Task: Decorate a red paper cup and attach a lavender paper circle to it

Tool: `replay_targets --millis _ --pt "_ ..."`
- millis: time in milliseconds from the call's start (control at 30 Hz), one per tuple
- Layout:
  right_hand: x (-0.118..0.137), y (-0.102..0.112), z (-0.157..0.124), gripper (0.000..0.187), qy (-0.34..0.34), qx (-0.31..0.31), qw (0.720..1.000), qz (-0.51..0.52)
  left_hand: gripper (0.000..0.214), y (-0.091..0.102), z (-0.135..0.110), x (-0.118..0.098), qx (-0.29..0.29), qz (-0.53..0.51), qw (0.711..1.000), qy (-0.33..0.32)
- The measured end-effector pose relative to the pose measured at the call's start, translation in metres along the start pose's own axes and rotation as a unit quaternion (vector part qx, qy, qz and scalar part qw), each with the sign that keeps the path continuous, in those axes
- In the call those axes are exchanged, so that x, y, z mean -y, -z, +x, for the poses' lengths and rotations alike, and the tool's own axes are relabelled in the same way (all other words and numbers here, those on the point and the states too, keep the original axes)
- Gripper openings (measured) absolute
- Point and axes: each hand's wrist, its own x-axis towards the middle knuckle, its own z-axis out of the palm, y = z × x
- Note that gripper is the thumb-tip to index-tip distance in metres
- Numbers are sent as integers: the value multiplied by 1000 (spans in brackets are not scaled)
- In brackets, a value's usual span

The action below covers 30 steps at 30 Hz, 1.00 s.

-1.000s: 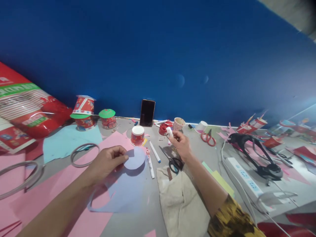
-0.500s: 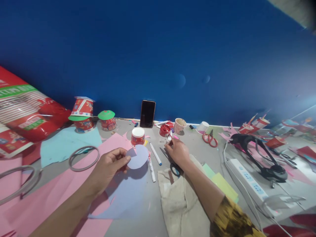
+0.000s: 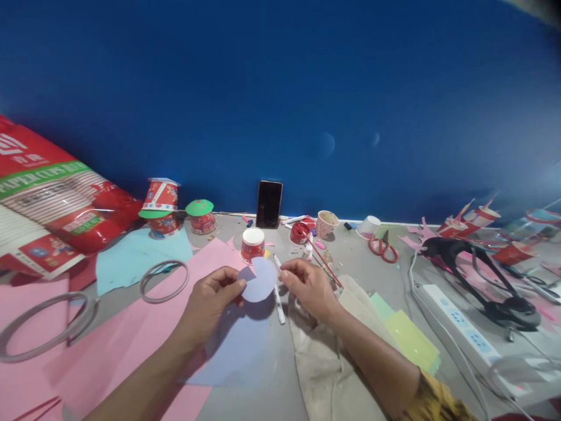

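Note:
My left hand [image 3: 214,299] pinches the left edge of a small lavender paper circle [image 3: 262,279] and holds it just above the table. My right hand [image 3: 309,287] has come to the circle's right edge, with thumb and fingers pinched together there. A white marker [image 3: 277,295] lies on the table directly under that pinch. Below the circle lies a lavender sheet [image 3: 239,348] with a round hole cut in it, on top of pink paper [image 3: 131,330]. A small glue stick [image 3: 309,252] stands just beyond my right hand.
An upturned red paper cup [image 3: 253,244], a phone [image 3: 269,203] against the blue wall, red scissors [image 3: 384,249], decorated cups [image 3: 160,206] and tape rings [image 3: 164,282] lie around. A beige cloth [image 3: 328,368] is under my right forearm. A power strip [image 3: 460,321] and cables are at right.
My right hand set the glue stick down near the red lid, then moved left to the circle's edge. My left hand lifted the circle slightly towards the middle.

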Motion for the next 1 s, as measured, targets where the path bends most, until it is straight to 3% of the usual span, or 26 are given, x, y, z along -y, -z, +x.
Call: replay_targets --millis 167,533,767,1000 --pt "0 -21 -9 36 -26 33 997 72 25 -6 -8 -3 23 36 999 3" --pt "6 -20 -16 30 -33 95 994 35 27 -8 -9 -3 39 21 998 37" --pt "3 -15 -16 32 -29 146 987 55 59 -4 -10 -6 86 -26 993 79" --pt "1 -12 -16 28 -34 177 982 58 36 -2 -10 -2 137 -30 985 97"
